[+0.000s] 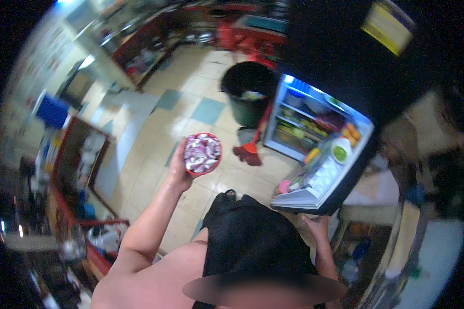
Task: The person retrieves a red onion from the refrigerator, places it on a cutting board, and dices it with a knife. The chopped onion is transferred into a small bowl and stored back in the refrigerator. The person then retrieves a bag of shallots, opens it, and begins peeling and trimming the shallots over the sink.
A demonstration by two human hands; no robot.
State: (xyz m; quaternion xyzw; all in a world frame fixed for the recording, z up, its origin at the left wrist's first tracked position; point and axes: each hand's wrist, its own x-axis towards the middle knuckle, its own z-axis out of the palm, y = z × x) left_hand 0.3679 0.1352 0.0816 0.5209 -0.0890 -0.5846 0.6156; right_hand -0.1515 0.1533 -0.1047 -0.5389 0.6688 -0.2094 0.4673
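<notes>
My left hand (181, 168) holds a red-rimmed bowl (220, 157) by its left side and underside, out in front of me. Chopped red onion (202, 153) fills the bowl. At the right, my right hand (316, 223) is at the outer edge of an opened refrigerator door (334, 175); its fingers are partly hidden, so the grip is unclear. On the door's shelves are orange eggs or fruit (351, 135), a container of something green (339, 153) and a pink-lidded item (283, 187). Lit shelves inside the refrigerator (299, 119) hold green and yellow produce.
A dark trash bin (247, 104) stands on the tiled floor left of the refrigerator, with a red broom (248, 148) beside it. Red stools (241, 42) are farther back. Red-edged shelving (60, 154) lies at the left, and a wooden shelf (367, 216) at the right.
</notes>
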